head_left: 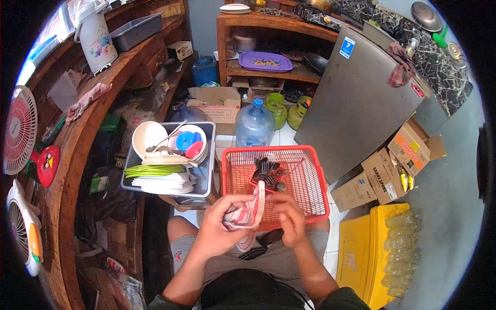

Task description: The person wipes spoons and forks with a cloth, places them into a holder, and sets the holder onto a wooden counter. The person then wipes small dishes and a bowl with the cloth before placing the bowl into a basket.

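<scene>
My left hand (pixel 219 225) is closed around a red-and-white striped cloth (pixel 254 209), which is bunched up in front of my lap. Whether something is wrapped inside the cloth, I cannot tell. Just right of the cloth is my right hand (pixel 290 219), its fingers loosely bent and apart, with nothing visible in them. Both hands are over the near side of a red plastic basket (pixel 305 181). Inside the basket lies a small pile of dark utensils (pixel 266 173), one with fork-like tines.
To the left, a grey tub (pixel 209 155) holds bowls, white plates (pixel 163 183), green plates and a blue lid. A water jug (pixel 256 124) stands behind the basket. At right are a fridge (pixel 356 98), cardboard boxes (pixel 380 175) and a yellow crate (pixel 356 248) beside several glasses.
</scene>
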